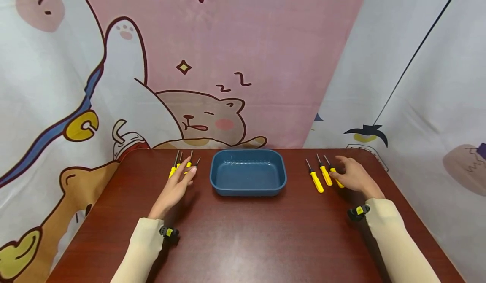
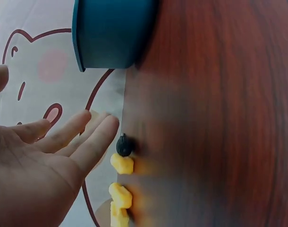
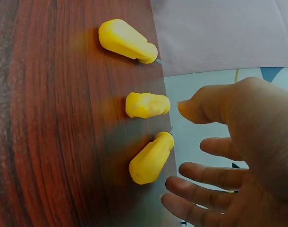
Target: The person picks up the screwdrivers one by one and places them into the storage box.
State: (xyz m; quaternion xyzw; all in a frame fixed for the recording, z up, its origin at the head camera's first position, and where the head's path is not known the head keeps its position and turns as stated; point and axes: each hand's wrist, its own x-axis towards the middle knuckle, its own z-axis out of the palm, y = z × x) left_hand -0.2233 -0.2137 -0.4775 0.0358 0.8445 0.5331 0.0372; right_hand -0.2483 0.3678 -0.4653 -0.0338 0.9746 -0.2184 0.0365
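My left hand [image 1: 175, 189] hovers over several small screwdrivers [image 1: 172, 172] on the left, partly covering them. In the left wrist view its fingers are spread and hold nothing, close to yellow handles [image 2: 120, 195] and one black handle end [image 2: 124, 145]. On the right lie three yellow-handled screwdrivers [image 1: 317, 182], their shafts pointing toward the back. My right hand [image 1: 356, 176] is over the rightmost screwdriver [image 1: 338, 184], hiding part of it. The right wrist view shows its thumb and fingers apart and holding nothing, near the lowest yellow handle [image 3: 152, 161].
A blue rectangular tray [image 1: 248, 192] stands at the back middle of the brown table [image 1: 243, 236], between the two groups. Directly behind the table edge hangs a cartoon-printed curtain [image 1: 265, 63]. More curtain hangs along both sides.
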